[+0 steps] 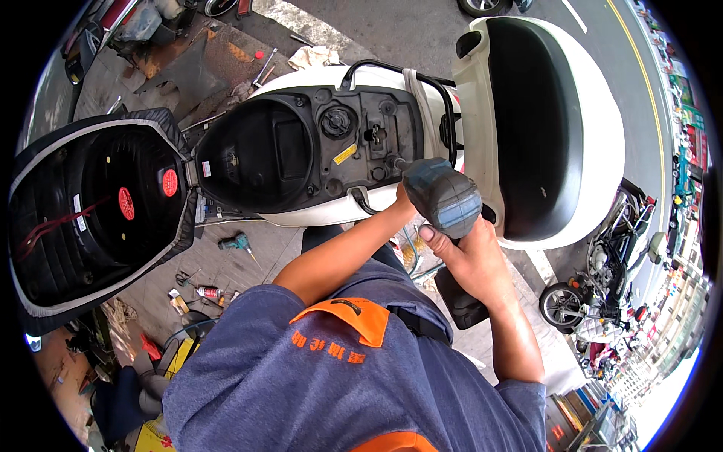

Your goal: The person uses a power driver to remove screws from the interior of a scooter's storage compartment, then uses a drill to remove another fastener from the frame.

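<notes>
"Which step did this show?"

"Apparently a fastener being worked: the right hand [480, 260] wrapped firmly round the handle of a power driver [444, 197], held over the scooter [354, 172], nose toward its deck near the grab rail [449, 124]."

"And the left hand [404, 198]?"

"Mostly hidden behind the driver; its grip could not be told."

"The next move?"

"Likely called for steady, square pressure."

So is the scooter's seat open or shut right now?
Open: the seat is flipped over toward the left, underside showing, and the storage bucket lies uncovered.
</notes>
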A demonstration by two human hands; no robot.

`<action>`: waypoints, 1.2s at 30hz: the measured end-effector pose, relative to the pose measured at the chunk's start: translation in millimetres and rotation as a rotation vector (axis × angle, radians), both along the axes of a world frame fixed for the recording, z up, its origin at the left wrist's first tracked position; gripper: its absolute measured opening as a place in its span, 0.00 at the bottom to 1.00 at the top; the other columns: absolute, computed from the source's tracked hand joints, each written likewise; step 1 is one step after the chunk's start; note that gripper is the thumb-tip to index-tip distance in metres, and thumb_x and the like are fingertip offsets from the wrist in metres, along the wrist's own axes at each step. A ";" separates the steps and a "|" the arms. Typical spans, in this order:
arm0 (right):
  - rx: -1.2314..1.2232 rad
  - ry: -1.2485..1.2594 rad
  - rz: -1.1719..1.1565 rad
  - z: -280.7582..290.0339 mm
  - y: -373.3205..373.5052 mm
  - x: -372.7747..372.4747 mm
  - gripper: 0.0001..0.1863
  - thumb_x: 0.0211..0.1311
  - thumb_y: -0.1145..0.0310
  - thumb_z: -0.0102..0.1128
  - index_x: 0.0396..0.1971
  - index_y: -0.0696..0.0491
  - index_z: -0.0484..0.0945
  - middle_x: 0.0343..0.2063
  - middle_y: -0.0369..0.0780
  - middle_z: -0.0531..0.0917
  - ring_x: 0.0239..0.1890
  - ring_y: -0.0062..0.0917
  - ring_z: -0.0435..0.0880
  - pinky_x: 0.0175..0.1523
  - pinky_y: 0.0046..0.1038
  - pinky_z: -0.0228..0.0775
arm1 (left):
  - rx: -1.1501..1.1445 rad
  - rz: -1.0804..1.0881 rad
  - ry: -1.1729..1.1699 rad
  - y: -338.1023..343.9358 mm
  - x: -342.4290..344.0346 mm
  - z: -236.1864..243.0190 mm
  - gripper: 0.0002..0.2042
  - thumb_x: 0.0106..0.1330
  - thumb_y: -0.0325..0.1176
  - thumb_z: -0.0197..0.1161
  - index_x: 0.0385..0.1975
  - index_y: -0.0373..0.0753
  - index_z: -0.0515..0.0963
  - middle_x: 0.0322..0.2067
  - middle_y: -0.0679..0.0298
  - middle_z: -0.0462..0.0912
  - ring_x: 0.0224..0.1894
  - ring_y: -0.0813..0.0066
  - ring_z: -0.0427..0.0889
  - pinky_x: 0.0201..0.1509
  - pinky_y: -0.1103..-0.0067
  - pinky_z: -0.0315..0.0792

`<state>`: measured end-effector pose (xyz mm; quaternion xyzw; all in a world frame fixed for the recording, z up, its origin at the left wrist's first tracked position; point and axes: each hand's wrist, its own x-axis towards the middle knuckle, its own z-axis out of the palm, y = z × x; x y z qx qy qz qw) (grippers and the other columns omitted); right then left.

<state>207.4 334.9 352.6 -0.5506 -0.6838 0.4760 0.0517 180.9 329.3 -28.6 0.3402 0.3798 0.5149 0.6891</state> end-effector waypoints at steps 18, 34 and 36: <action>0.035 0.021 0.113 -3.4 12.4 11.6 0.44 0.61 0.64 0.73 0.69 0.60 0.54 0.39 0.56 0.87 0.46 0.52 0.88 0.51 0.43 0.80 | -0.435 0.297 0.470 91.3 -37.4 153.8 0.40 0.62 0.61 0.67 0.57 0.26 0.72 0.54 0.36 0.80 0.57 0.38 0.79 0.61 0.60 0.71; -0.089 -0.085 -0.005 0.5 25.8 7.4 0.13 0.62 0.68 0.68 0.41 0.60 0.81 0.28 0.41 0.85 0.30 0.26 0.83 0.39 0.29 0.75 | 0.406 0.483 0.781 25.8 -10.1 126.8 0.27 0.59 0.47 0.70 0.58 0.45 0.79 0.60 0.53 0.78 0.70 0.43 0.67 0.74 0.51 0.59; 0.005 -0.112 0.012 -0.8 23.3 7.3 0.13 0.63 0.68 0.68 0.42 0.60 0.81 0.27 0.41 0.85 0.29 0.25 0.84 0.38 0.28 0.75 | 0.447 0.451 0.791 21.4 -18.8 125.5 0.24 0.58 0.38 0.70 0.57 0.43 0.79 0.59 0.55 0.78 0.71 0.46 0.65 0.74 0.56 0.61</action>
